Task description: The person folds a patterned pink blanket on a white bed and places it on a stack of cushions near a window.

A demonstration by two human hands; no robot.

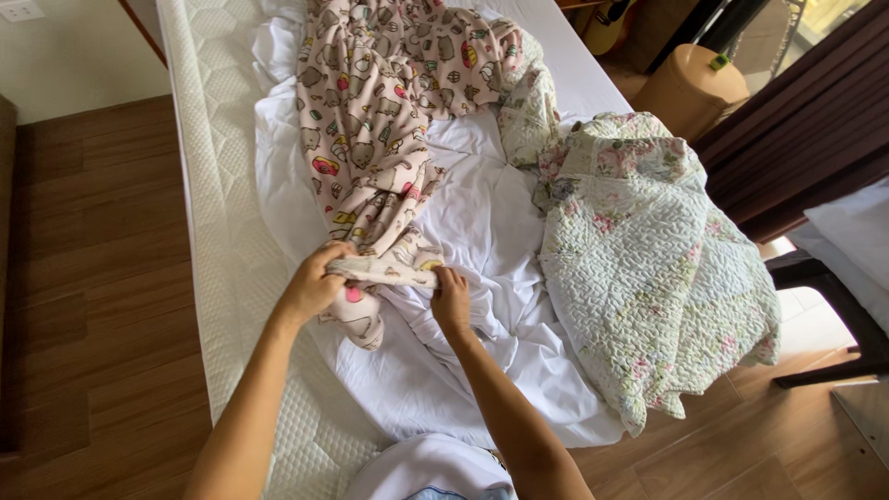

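While the left hand (313, 285) and right hand (451, 298) pinch the pink blanket (370, 120), a flowery quilt (639, 259) lies right of them.

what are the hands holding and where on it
Both hands grip the pink cartoon-print fleece blanket at its near bunched end: left hand on the left of that edge, right hand on the right.

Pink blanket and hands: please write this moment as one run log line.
left hand: grips pink blanket edge | right hand: pinches same edge | white sheet: crumpled beneath | quilt: right side
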